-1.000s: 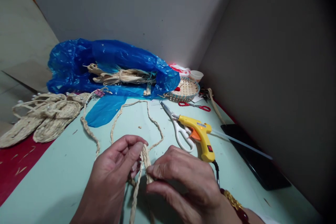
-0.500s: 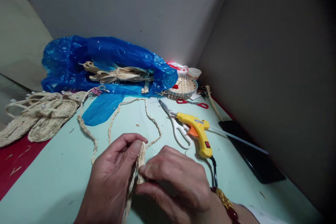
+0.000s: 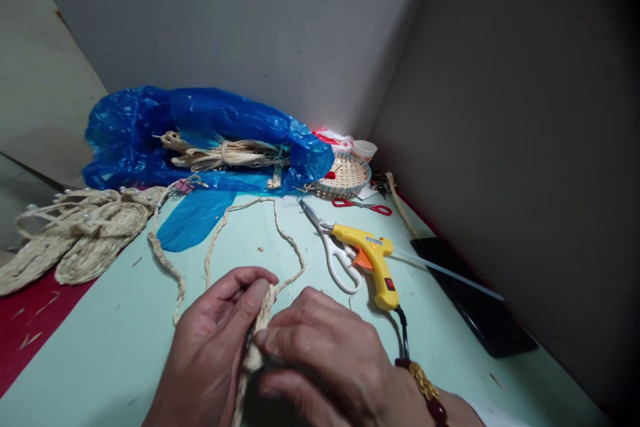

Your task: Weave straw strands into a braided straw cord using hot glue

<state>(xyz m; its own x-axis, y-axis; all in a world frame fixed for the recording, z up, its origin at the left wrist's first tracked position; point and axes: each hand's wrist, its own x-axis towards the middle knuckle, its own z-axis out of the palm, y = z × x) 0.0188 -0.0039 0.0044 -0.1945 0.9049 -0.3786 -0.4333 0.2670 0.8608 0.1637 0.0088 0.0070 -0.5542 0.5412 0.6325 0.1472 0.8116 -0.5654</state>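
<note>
A braided strip (image 3: 265, 313) of pale plant fibre is held above the near middle of the worktop (image 3: 120, 353), between the two hands. Its upper end is pinched between thumb and fingers of the left hand (image 3: 213, 340), which is closed on it. Lower down, the strip is met by the index fingertip of the right hand (image 3: 333, 347); thumb and index are parted slightly, and whether the strip is gripped there cannot be told. A beaded bracelet (image 3: 425, 380) is worn on the right wrist. A thin braided cord (image 3: 295, 247) is laid in a loop beyond the hands. To the right, a yellow glue gun (image 3: 370, 241) is placed with its nozzle over white-handled scissors (image 3: 330, 253); a black flat object (image 3: 475, 300) is crossed by its glue stick (image 3: 445, 271). Farther back, red-handled scissors (image 3: 341, 203) are seen before a woven basket (image 3: 350, 172). At the rear left, a bundle of dry fibre (image 3: 230, 155) is contained in an opened blue plastic bag (image 3: 210, 107). Woven sandals (image 3: 107, 240) with pearl-like beads are stacked at the far left.
</note>
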